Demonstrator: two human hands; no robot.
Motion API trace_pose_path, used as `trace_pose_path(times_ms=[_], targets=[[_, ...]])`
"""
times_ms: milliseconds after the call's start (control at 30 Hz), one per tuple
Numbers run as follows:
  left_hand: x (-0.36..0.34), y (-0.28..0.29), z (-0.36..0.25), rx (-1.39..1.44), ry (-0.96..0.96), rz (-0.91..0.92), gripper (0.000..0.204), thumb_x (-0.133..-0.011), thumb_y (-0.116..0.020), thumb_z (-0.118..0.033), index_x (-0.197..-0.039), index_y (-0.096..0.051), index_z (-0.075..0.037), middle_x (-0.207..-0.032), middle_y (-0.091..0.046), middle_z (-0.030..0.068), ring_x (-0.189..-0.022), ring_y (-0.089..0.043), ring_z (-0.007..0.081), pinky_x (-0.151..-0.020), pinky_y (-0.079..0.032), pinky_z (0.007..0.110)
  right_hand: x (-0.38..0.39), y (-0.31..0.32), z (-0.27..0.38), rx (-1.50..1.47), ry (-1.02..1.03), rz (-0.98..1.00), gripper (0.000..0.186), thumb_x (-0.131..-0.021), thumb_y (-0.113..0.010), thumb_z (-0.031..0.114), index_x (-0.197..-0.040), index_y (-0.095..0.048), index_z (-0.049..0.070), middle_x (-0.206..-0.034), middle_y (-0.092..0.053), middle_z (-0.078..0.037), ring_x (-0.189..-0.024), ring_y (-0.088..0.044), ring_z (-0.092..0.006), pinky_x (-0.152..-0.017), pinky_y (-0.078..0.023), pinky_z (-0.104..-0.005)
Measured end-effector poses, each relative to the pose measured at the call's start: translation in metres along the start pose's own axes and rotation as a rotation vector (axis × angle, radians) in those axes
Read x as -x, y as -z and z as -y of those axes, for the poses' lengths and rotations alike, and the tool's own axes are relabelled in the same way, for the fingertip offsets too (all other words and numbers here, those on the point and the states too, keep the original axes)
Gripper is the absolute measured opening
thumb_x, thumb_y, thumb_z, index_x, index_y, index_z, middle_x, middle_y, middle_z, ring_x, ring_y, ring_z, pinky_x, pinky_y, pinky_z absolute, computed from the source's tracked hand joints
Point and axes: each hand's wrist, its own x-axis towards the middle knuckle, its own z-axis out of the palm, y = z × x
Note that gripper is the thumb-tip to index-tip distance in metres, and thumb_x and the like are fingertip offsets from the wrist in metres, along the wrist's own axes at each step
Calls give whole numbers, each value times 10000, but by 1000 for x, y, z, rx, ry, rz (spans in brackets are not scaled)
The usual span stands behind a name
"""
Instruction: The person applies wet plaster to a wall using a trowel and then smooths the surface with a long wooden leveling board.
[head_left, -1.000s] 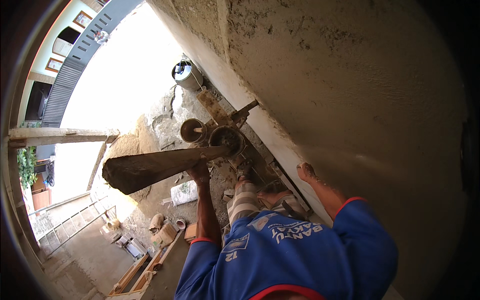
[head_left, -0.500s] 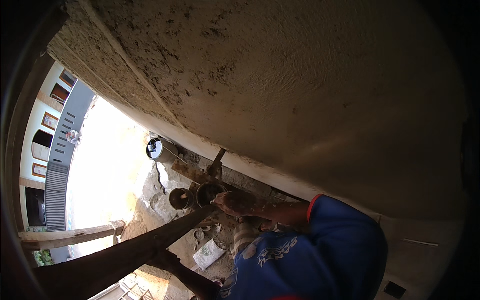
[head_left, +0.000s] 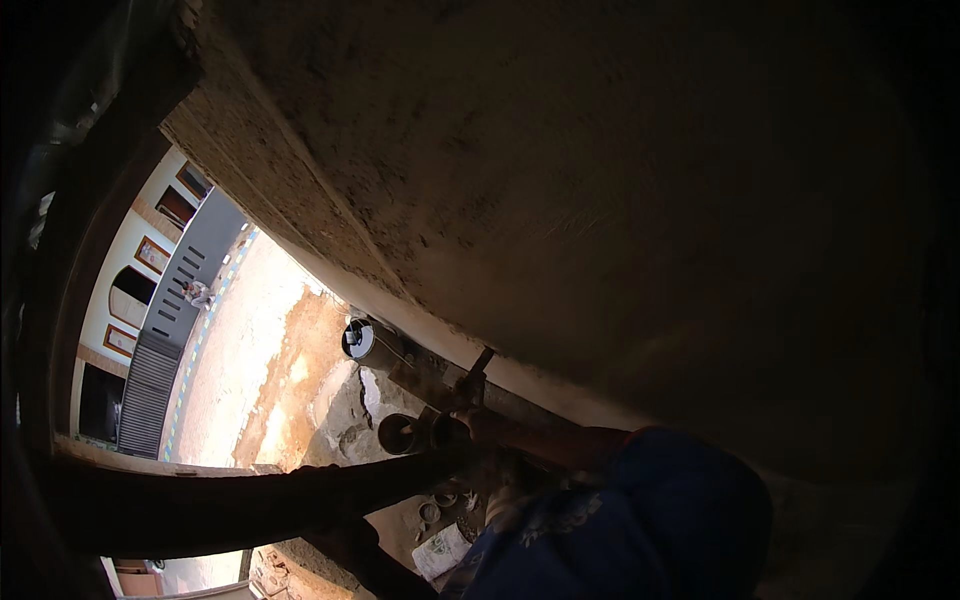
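Observation:
A long, dark board [head_left: 210,510], with rough edges, runs across the lower left of my view. My left hand [head_left: 335,530] grips it from beneath, in deep shadow. My right hand [head_left: 480,428] is near the board's right end, over two mortar-stained buckets [head_left: 398,432]; its fingers are too dark to make out. Above my hands, the plastered wall [head_left: 580,220] fills much of the view, with a rough band along its near edge.
A metal bucket [head_left: 370,345] stands beside short planks [head_left: 420,385] at the wall's foot. A white sack [head_left: 440,550] lies below. A timber rail [head_left: 262,468] crosses at left. A person [head_left: 195,293] is by the grey fence [head_left: 210,235] across the bright ground [head_left: 250,340].
The view has swung up toward the wall and darkened. My right hand has moved from beside the wall to the board's right end; the board's left part now sits lower in view.

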Motion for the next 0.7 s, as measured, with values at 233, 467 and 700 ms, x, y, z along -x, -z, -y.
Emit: trace_pose_path(times_ms=[233,467,700], targets=[[-3,-77,-28,119,148,179,125,-857,-559,-86,-945,-529,-3,-817,-548,55,-754,-562,155,-733,-490,299,199,44,-114,553,-412,-114,835,-701,-699,207,-1408,-266,110,-1046,-503,-144,-936,-504,-256,-895,-385,-447],[-19,-119,1,331,246,469,185,-868,-497,-98,-1018,-478,8,-857,-508,97,-835,-537,228,-838,-442,386,395,60,-153,746,-699,-796,935,-656,-731,299,-1439,-232,188,-1088,-488,-102,-1015,-459,-257,-930,-361,-458],[-73,-151,88,680,393,521,334,-860,-521,-198,-1091,-543,43,-1005,-602,179,-981,-570,327,-970,-400,480,410,143,-31,852,-763,-1013,496,-759,-687,93,-1220,-517,26,-1241,-493,-205,-1148,-474,-374,-955,-401,-455]])
